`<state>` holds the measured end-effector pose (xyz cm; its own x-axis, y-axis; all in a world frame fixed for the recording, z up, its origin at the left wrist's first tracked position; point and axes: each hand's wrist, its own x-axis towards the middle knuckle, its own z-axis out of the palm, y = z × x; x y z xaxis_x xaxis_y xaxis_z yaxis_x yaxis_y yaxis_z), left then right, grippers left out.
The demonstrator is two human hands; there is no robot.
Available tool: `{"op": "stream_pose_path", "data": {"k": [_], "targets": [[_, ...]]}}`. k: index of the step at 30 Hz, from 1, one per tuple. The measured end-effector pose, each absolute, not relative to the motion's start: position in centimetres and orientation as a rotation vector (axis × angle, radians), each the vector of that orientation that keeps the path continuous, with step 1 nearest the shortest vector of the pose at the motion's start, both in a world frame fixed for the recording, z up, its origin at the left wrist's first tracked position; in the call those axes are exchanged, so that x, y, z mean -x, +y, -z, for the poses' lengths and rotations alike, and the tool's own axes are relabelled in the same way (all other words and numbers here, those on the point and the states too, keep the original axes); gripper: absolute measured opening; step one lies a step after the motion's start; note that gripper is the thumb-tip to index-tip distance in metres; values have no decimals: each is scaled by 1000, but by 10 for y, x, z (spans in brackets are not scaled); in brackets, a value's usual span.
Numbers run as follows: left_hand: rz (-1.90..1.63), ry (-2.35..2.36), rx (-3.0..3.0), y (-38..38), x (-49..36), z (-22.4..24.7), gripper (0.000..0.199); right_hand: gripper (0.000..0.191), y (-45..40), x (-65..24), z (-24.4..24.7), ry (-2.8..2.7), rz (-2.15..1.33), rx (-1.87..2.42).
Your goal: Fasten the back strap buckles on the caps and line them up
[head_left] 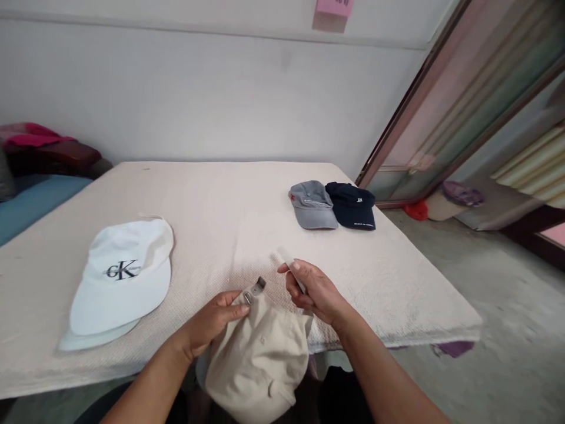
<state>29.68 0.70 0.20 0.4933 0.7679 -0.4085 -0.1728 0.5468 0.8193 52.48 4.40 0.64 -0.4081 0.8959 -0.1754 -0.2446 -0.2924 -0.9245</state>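
Observation:
A beige cap (pixel 260 359) hangs at the table's near edge, its back strap and metal buckle turned up. My left hand (pixel 220 321) pinches the cap beside the buckle. Just right of the strap, my right hand (pixel 311 288) is closed on a thin, pale strip (pixel 286 259), which is blurred; whether it belongs to the cap I cannot tell. The two hands are apart, with the loose end of the buckle strap between them.
White caps (pixel 126 277) with a black logo lie stacked on the table (pixel 212 206) at left. A grey cap (pixel 312 203) and a navy cap (pixel 352 206) overlap at the back right. A wall stands behind; a bin (pixel 450 200) is on the floor at right.

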Motion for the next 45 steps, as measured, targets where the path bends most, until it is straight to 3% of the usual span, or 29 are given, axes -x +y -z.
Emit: {"op": "stream_pose_path", "data": {"k": [4, 7, 16, 23, 45], "targets": [[-734, 920, -734, 7, -300, 2, 33, 28, 46, -523, -4, -1198, -1843, 977], [-788, 918, -752, 5, -303, 1, 22, 19, 46, -521, -1, -1198, -1895, 1015], [-830, 990, -823, 1, -303, 10, 15, 7, 47, -516, -5, -1279, -1785, 1003], [-839, 882, -714, -1, -299, 12, 17, 30, 44, -512, -4, -1352, -1999, 952], [-808, 818, -698, -2, -298, 17, 18, 31, 44, -516, 1, -1680, -1915, 1029]]}}
